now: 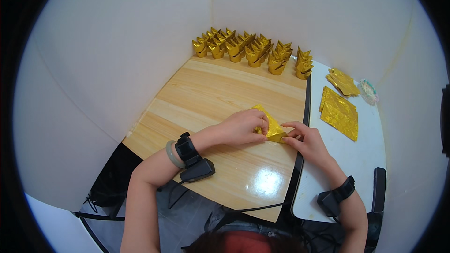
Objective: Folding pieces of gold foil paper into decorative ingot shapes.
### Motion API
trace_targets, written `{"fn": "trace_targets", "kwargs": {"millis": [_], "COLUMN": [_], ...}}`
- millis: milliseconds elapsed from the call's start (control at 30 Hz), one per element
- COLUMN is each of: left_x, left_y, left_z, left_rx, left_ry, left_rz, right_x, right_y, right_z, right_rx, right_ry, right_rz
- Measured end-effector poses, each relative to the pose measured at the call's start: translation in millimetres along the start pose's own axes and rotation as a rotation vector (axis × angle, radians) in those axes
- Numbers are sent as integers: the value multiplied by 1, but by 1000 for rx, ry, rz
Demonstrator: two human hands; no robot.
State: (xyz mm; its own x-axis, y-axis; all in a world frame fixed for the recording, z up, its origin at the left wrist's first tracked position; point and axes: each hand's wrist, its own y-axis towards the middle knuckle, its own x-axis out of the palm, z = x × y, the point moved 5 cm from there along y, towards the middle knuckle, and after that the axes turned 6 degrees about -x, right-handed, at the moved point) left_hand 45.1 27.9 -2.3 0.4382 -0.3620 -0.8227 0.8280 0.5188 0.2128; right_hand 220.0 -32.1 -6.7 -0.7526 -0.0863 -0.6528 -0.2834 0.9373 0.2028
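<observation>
Between my two hands, over the right part of the wooden table, is a sheet of gold foil paper [275, 131] with a fold along its near edge. My left hand [248, 127] has its fingers curled and closed on the paper's left side, thumb at the near fold. At the right corner my right hand [305, 141] pinches the folded strip between thumb and fingers. Part of the sheet is hidden behind my left fingers.
Rows of folded gold paper ingots [251, 49] line the wooden table's [197, 98] far edge. On the white table [323, 159] at right lie a stack of gold sheets [340, 113], a smaller gold pile [343, 82] and a pale round bundle [368, 92]. White walls enclose the back and sides.
</observation>
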Motion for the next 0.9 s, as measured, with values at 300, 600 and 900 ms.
{"fn": "trace_targets", "kwargs": {"millis": [300,600,900], "left_x": [7,-4,-12], "left_y": [0,0,-1], "left_z": [7,-3,-11], "left_rx": [95,159,54], "left_ry": [-51,109,294], "left_rz": [-6,5,94], "right_x": [3,15,28], "right_y": [2,-10,-14], "right_z": [0,-19,-42], "right_rx": [-81,-566,-496], "right_ry": [-130,-518,-470], "right_rz": [122,-125,-277]}}
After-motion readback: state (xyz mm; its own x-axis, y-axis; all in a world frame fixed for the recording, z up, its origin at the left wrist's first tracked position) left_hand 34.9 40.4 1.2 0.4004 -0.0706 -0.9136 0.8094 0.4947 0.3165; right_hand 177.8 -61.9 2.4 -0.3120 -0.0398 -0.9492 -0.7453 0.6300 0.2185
